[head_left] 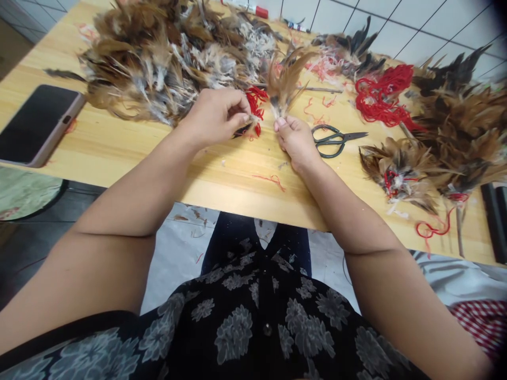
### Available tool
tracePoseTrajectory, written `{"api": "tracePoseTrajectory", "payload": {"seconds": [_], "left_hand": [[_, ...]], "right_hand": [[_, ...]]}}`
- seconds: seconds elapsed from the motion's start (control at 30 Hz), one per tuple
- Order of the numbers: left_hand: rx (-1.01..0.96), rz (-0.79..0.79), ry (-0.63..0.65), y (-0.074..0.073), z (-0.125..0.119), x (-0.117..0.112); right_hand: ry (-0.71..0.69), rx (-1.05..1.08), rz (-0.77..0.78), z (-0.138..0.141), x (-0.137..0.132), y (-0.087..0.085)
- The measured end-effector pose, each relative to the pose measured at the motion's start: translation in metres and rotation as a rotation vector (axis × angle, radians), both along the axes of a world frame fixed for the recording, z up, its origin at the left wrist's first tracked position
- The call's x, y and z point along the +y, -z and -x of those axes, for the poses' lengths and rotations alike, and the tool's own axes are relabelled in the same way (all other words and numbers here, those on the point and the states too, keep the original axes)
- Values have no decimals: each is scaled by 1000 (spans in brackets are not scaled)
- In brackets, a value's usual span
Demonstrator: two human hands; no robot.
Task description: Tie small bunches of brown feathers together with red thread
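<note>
My right hand [296,140] pinches a small bunch of brown feathers [288,79] by the quill ends, its tips pointing up and away from me. To its left, my left hand [217,115] is closed, thumb against fingers. Whatever lies between those fingertips is too small to make out. Close beside them lies a bundle of red thread [256,101]. A big pile of brown and grey feathers [158,63] spreads just beyond my left hand. Black-handled scissors [335,140] rest on the table right of my right hand, blades pointing right.
A phone [35,124] lies at the table's left. Red yarn [384,95], a tied feather bunch [400,171] and feather dusters on sticks [467,137] occupy the right side. Thread scraps [273,180] lie near the front edge. Markers [253,9] lie by the tiled wall.
</note>
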State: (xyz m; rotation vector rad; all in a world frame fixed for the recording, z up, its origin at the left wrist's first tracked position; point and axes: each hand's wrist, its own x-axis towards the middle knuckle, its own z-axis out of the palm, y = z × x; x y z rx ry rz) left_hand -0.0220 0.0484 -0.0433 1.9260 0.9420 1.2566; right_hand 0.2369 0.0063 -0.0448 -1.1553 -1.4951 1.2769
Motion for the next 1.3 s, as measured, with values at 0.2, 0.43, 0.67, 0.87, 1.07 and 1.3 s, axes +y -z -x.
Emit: {"api": "tracePoseTrajectory", "payload": {"seconds": [0.2, 0.43, 0.67, 0.87, 1.07, 1.3], "left_hand": [[94, -134, 46, -7, -14, -9], [179, -269, 31, -7, -20, -7], [315, -486, -114, 7, -18, -2], [451, -550, -94, -12, -22, -18], [416, -489, -144, -12, -28, -24], [267, -576, -245, -20, -23, -25]], "right_hand": [[103, -42, -21, 6, -9, -6], [45, -1, 35, 10, -12, -15], [-5, 20, 109, 9, -17, -31], [-114, 33, 107, 6, -23, -38], [-117, 22, 110, 7, -21, -37], [-39, 61, 124, 6, -7, -15]]}}
